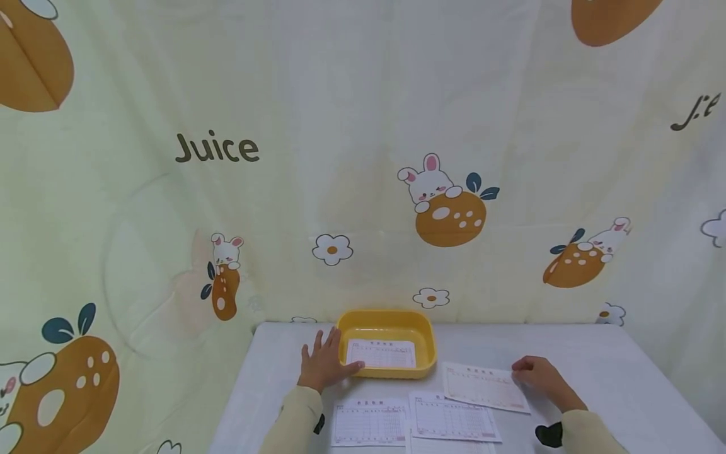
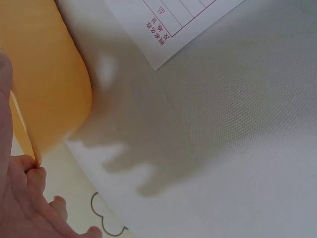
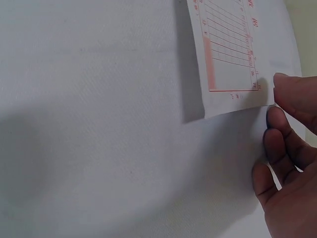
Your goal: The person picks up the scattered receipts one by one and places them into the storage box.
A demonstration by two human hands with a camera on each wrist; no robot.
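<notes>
My left hand [image 1: 326, 364] rests at the left end of a yellow plastic tray [image 1: 426, 343], fingers spread along its side and thumb over the front rim. The left wrist view shows its fingers [image 2: 35, 178] against the rim. Inside the tray lies a printed form [image 1: 381, 353]. With thumb and fingertips, my right hand [image 1: 541, 378] pinches the corner of another paper form [image 1: 482, 386]. That sheet is tilted, casting a shadow on the table in the right wrist view, and overlaps a form below it in the head view.
In front of the tray, a form [image 1: 368, 422] lies on the white table [image 1: 601, 359]. Beside it is another form [image 1: 454, 417], partly covering a sheet [image 1: 450, 446] at the bottom edge. A patterned curtain [image 1: 363, 157] hangs behind the table.
</notes>
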